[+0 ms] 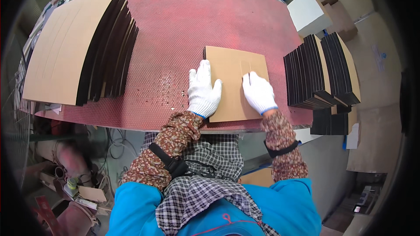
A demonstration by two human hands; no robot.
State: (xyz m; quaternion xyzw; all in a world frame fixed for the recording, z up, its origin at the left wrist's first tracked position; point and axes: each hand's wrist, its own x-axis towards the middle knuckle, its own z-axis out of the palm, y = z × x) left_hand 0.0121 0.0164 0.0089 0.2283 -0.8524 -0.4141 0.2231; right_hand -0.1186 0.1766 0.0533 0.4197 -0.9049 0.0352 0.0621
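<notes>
Table (210, 13): broad, with a red mesh-patterned top across the upper and middle frame; its near edge bows below the gloves.
Lower left clutter: looped cables (118, 142) and a reddish pipe (48, 150), below the table's edge.
Left board pile (65, 52): large tan-faced boards with black edges, upper left of the frame, ranged side by side; faint lines run along the front face.
Left hand (203, 89): in a white knit glove with a blue hem, just left of centre, pressed on the left edge of the tan board.
Left grip: spread out, fingers straight, thumb held away and lying on the face, clasping nothing.
Tan board (229, 65): centre of the frame, flat on the table by its near edge; thin parallel lines mark its right half, and a dark edge shows at its upper left corner.
Right hand (258, 94): gloved alike, right of centre, on the board at the lower end of those lines.
Right grip: fingers curled in; whether they enclose anything cannot be told.
Right board rows (306, 74): black-edged boards packed upright, right of the frame.
White box (306, 13): upper right, beyond those rows.
</notes>
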